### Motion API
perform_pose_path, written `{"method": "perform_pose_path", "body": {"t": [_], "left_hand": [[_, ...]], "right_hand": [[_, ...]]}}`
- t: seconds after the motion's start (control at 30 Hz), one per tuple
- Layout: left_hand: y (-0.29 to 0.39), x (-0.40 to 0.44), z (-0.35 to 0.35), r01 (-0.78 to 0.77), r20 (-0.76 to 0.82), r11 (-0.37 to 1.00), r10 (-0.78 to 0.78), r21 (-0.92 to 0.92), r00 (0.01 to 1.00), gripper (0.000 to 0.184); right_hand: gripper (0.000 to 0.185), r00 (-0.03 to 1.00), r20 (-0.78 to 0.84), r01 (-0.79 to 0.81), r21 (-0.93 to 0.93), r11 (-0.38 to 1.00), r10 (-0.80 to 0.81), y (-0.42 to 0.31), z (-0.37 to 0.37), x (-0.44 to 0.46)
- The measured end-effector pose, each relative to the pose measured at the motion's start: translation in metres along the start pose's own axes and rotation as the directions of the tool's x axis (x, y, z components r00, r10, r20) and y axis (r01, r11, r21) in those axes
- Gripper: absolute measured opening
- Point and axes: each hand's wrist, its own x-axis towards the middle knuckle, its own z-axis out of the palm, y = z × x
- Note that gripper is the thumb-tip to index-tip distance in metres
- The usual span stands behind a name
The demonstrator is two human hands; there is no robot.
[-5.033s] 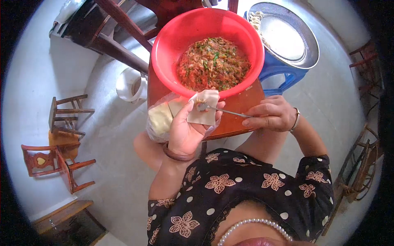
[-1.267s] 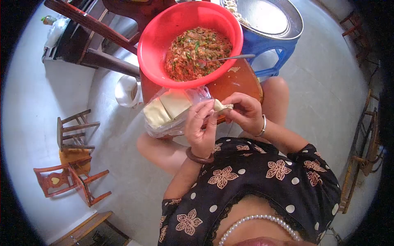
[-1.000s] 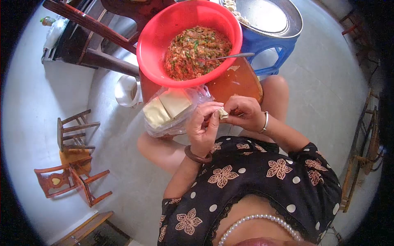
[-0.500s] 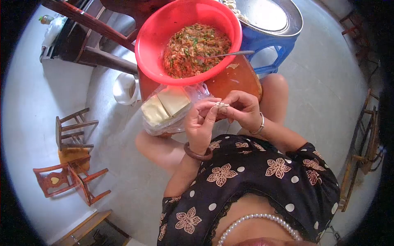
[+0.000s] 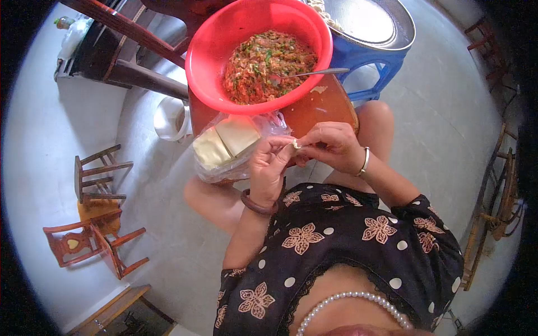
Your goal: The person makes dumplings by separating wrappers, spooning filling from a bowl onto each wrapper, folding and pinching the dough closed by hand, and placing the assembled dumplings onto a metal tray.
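Note:
A small folded wonton is pinched between my two hands, its pale dough edge showing and the rest covered by fingers. My left hand, with a brown bangle at the wrist, grips it from one side. On the other side, the thumb and fingers of my right hand are closed on it too. Close by my left hand, two stacks of square wrappers lie in an open clear plastic bag. Beyond them stands a red basin of chopped filling, a metal spoon resting in it.
The basin sits on a wooden seat. At its right, a blue stool bears a round mesh tray with several pale wontons along its edge. A white bucket and wooden chairs stand on the left.
My right hand has drawn slightly to the right and turned at the wrist. Less of the wonton's dough shows between my fingers. The basin and wrappers stay in place.

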Motion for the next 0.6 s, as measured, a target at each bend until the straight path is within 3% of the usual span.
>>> {"method": "perform_pose_path", "body": {"t": [0.07, 0.17, 0.23, 0.27, 0.33, 0.4, 0.47, 0.6], "left_hand": [[0.002, 0.002, -0.003, 0.121, 0.150, 0.988, -0.106, -0.093, 0.983, 0.010], [0.003, 0.001, -0.002, 0.161, 0.158, 0.982, -0.145, -0.095, 0.977, 0.010], [0.006, 0.001, -0.005, 0.228, 0.188, 0.965, -0.202, -0.128, 0.961, 0.009], [0.008, 0.001, -0.007, 0.294, 0.223, 0.943, -0.256, -0.156, 0.941, 0.008], [0.002, 0.004, -0.013, 0.331, 0.264, 0.916, -0.269, -0.228, 0.926, 0.011], [-0.002, 0.006, -0.017, 0.374, 0.310, 0.879, -0.282, -0.294, 0.908, 0.014], [-0.003, 0.008, -0.019, 0.361, 0.303, 0.902, -0.284, -0.239, 0.910, 0.026], [0.006, 0.009, -0.012, 0.353, 0.302, 0.921, -0.293, -0.165, 0.907, 0.030]], "right_hand": [[0.018, 0.999, 0.045, -0.001, 0.018, 1.000, 0.000, -0.001, -0.007, 0.005], [0.018, 0.990, 0.139, -0.029, 0.105, 0.994, 0.015, -0.004, -0.013, 0.008], [0.020, 0.932, 0.165, -0.354, 0.221, 0.909, 0.323, -0.007, -0.011, 0.006], [0.020, 0.932, 0.168, -0.354, 0.222, 0.909, 0.321, -0.006, -0.010, 0.007], [0.021, 0.987, 0.160, 0.011, 0.055, 0.998, -0.020, 0.000, -0.007, 0.008], [0.021, 0.990, 0.137, 0.033, 0.074, 0.997, -0.043, 0.006, -0.001, 0.002], [0.022, 0.992, 0.110, 0.055, 0.091, 0.994, -0.065, 0.007, 0.000, -0.002], [0.017, 0.988, 0.107, 0.099, 0.107, 0.989, -0.110, 0.006, -0.002, -0.002]]}}
